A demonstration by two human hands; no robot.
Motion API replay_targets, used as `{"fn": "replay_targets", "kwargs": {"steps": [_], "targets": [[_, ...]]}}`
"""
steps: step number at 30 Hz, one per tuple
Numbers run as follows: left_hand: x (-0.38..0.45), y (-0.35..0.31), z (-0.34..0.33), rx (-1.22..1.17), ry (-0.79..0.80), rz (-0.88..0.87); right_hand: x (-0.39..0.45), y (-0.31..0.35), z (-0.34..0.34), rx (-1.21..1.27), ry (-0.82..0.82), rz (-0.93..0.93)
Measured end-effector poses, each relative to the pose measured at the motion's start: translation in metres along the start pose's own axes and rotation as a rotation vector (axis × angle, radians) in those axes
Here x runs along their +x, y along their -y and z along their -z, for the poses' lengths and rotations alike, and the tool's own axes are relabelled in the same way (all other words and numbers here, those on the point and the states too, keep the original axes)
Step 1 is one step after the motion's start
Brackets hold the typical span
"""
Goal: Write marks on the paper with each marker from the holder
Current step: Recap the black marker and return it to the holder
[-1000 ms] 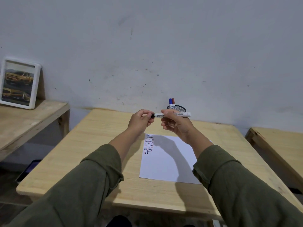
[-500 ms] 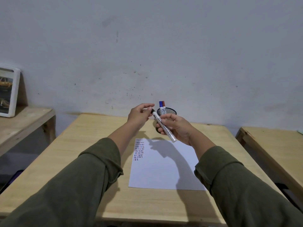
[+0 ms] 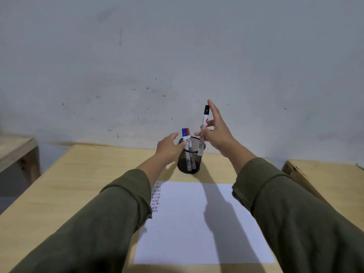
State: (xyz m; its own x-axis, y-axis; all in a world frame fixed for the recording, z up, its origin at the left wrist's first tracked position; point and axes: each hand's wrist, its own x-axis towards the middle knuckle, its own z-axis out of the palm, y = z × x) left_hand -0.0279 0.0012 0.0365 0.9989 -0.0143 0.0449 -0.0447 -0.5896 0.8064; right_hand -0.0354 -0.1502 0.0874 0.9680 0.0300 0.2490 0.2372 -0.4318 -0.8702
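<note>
Right hand [image 3: 217, 133] pinches the black-capped marker [image 3: 203, 129] mid-barrel, cap up, nearly upright, its lower end at the rim of the mesh holder [image 3: 189, 157]; index finger extended along the cap. Left hand [image 3: 169, 147] loose, holding nothing, fingers at the holder's left side. I see blue and red markers [image 3: 186, 140] standing inside. Paper [image 3: 197, 223] lies near me on the table [image 3: 78, 186].

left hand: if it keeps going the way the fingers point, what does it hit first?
Probably the mesh holder. The left hand points forward-right, fingertips already at its rim beside the blue-capped marker. Contact can't be confirmed; depth is unclear.
</note>
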Motion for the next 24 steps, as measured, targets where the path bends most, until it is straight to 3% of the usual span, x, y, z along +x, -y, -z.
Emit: {"fn": "replay_targets", "kwargs": {"steps": [7,15,24], "targets": [[0.02,0.004,-0.008,0.091,0.066,-0.017,0.033,-0.009,-0.014,-0.098,-0.094,0.039],[0.02,0.008,-0.013,0.031,0.066,-0.013,0.038,-0.037,-0.027,-0.387,0.002,0.02],[0.016,0.005,-0.015,-0.029,0.051,-0.007,0.045,-0.056,-0.034,-0.504,0.007,0.028]]}}
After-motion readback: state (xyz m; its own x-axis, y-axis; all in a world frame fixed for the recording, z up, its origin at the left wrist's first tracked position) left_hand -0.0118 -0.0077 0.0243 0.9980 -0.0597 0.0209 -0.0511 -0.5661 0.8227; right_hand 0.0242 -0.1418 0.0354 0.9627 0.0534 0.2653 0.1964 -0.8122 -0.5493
